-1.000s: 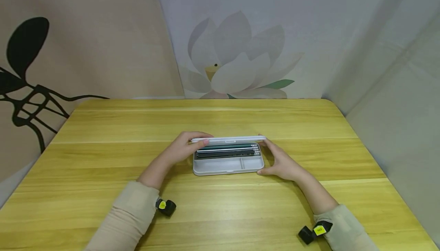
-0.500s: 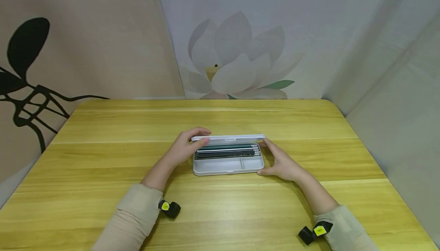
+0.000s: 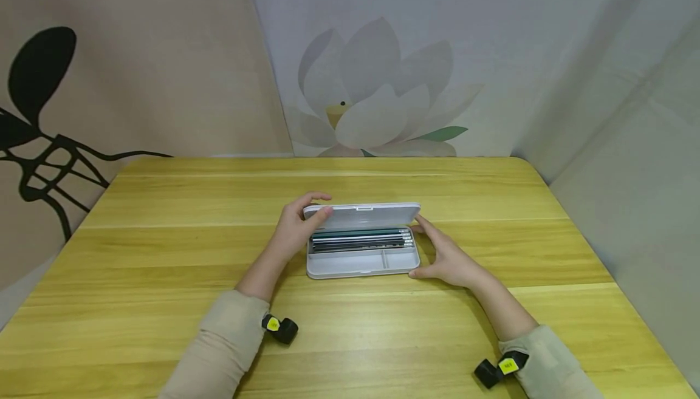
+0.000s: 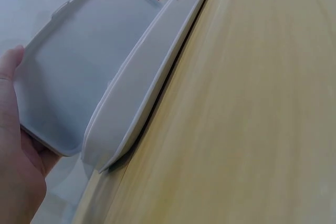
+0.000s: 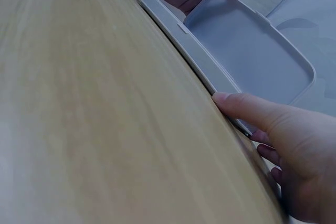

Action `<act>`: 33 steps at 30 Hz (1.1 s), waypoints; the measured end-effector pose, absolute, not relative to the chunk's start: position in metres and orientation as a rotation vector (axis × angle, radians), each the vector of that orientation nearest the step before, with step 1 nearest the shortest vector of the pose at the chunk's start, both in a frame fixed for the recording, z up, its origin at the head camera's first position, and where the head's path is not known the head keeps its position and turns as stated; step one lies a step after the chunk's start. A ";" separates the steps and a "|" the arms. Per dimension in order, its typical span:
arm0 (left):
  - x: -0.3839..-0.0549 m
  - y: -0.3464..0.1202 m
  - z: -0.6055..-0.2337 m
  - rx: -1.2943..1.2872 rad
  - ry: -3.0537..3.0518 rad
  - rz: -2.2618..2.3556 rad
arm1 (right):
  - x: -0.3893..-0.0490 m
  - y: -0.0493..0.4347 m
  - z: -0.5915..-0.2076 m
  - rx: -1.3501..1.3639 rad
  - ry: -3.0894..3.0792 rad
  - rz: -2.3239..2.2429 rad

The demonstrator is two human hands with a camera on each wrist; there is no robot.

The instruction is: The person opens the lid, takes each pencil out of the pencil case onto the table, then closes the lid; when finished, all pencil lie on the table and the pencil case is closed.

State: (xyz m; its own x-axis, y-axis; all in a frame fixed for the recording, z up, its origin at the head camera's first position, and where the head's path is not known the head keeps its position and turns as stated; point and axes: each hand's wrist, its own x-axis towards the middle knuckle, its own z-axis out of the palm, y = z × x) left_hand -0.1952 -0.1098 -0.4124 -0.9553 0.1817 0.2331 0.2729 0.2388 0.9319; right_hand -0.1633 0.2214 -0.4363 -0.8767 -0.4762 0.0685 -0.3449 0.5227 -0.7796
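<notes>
A white pencil case (image 3: 344, 263) lies on the wooden table with its lid (image 3: 374, 215) tilted up along the back edge. Several dark pencils (image 3: 358, 242), one of them green, lie side by side in the long rear compartment. Small dividers split the front part. My left hand (image 3: 291, 228) pinches the lid's left end, thumb on the inner face and fingers behind it. At the right end, my right hand (image 3: 449, 259) holds the case, its thumb at the front corner and fingers at the side. The right wrist view shows that thumb (image 5: 236, 103) against the case wall.
The wooden table (image 3: 350, 338) extends around the case on every side. A curtain (image 3: 383, 53) printed with a lotus hangs behind the table's far edge. Black wrist cameras (image 3: 281, 329) sit at both sleeves.
My left hand has raised the lid from a nearly level position to a steeper tilt, showing its inner face. The right hand and the case's base have stayed put.
</notes>
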 end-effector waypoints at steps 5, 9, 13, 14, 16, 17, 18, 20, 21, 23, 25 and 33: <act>-0.197 -0.106 -0.413 -0.401 -2.349 -1.871 | -0.164 0.222 -0.437 -0.695 2.604 -1.275; -0.199 -0.104 -0.413 -0.356 -2.340 -1.887 | -0.163 0.220 -0.435 -0.671 2.588 -1.291; -0.203 -0.102 -0.413 -0.312 -2.334 -1.894 | -0.156 0.213 -0.420 -0.668 2.561 -1.316; -0.204 -0.102 -0.413 -0.310 -2.328 -1.896 | -0.154 0.212 -0.416 -0.668 2.555 -1.320; -0.206 -0.101 -0.413 -0.312 -2.323 -1.883 | -0.150 0.208 -0.407 -0.670 2.550 -1.318; -0.208 -0.100 -0.413 -0.315 -2.322 -1.871 | -0.148 0.207 -0.403 -0.672 2.550 -1.314; -0.209 -0.100 -0.414 -0.316 -2.321 -1.861 | -0.148 0.207 -0.402 -0.672 2.551 -1.313; -0.211 -0.099 -0.415 -0.318 -2.319 -1.848 | -0.146 0.206 -0.400 -0.675 2.553 -1.309; -0.212 -0.099 -0.415 -0.320 -2.319 -1.841 | -0.146 0.206 -0.399 -0.679 2.553 -1.309; -0.214 -0.099 -0.415 -0.316 -2.322 -1.831 | -0.145 0.206 -0.400 -0.686 2.550 -1.316; -0.216 -0.100 -0.416 -0.322 -2.321 -1.829 | -0.145 0.206 -0.400 -0.692 2.547 -1.323; -0.221 -0.103 -0.419 -0.407 -2.315 -1.845 | -0.146 0.207 -0.401 -0.695 2.549 -1.319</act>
